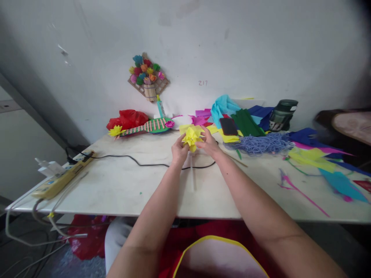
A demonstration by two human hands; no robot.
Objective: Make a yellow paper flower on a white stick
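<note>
A yellow paper flower [191, 136] with spread, pointed petals is held above the middle of the table. My left hand [179, 150] grips its left side with bent fingers. On the opposite side, my right hand [209, 144] has thumb and fingers closed on the petals. Below the flower a whitish translucent stick [192, 175] points toward me; its far end is hidden behind the flower and hands. A black cord [139, 163] runs across the table and passes beneath my forearms.
Behind stand a green guitar-shaped craft [156, 125], a glue bottle [160, 107] and red plastic [127, 119]. To the right lie a phone [228, 126], coloured paper [246, 121], purple strands [261, 144] and a dark bottle [283, 115]. A power strip [63, 175] sits left.
</note>
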